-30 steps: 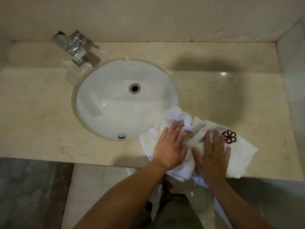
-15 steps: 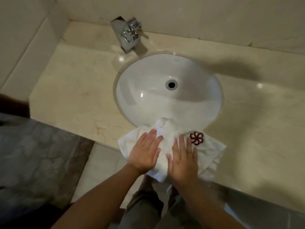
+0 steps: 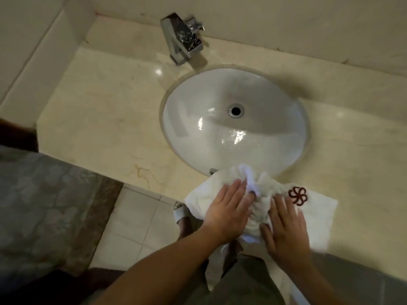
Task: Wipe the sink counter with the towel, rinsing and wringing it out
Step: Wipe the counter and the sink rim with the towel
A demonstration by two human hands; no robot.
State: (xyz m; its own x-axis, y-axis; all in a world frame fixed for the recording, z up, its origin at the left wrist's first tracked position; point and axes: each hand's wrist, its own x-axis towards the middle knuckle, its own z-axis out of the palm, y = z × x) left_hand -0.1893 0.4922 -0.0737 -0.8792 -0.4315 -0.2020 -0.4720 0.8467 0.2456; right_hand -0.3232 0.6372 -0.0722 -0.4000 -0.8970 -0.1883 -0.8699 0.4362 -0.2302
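Left hand: your left hand (image 3: pixel 228 209) lies flat on the white towel (image 3: pixel 317 213), palm down, fingers straight and close together, pressing the cloth onto the counter. It grasps nothing.
Right hand: your right hand (image 3: pixel 286 230) also lies flat on the towel, fingers straight and slightly spread, just beside the left hand. It grasps nothing.
Towel position: the towel sits on the front strip of the beige marble counter (image 3: pixel 99 119), directly in front of the sink basin (image 3: pixel 220 106). Its near edge hangs over the counter's front edge.
Towel shape: the cloth is bunched between your two hands. A raised fold at its far side touches or overlaps the basin's front rim.
Towel marking: a dark red flower-shaped emblem (image 3: pixel 297 196) shows on the towel, just beyond your right fingertips.
Basin: white, oval, set under the counter, with a round drain (image 3: pixel 235 110) near its middle. Wet highlights show on its floor.
Faucet: a chrome square-bodied faucet (image 3: pixel 181 39) stands on the counter behind the basin, at its far left.
Floor: pale tiles (image 3: pixel 136 219) lie below the counter edge. A foot in a white slipper (image 3: pixel 181 213) stands there.
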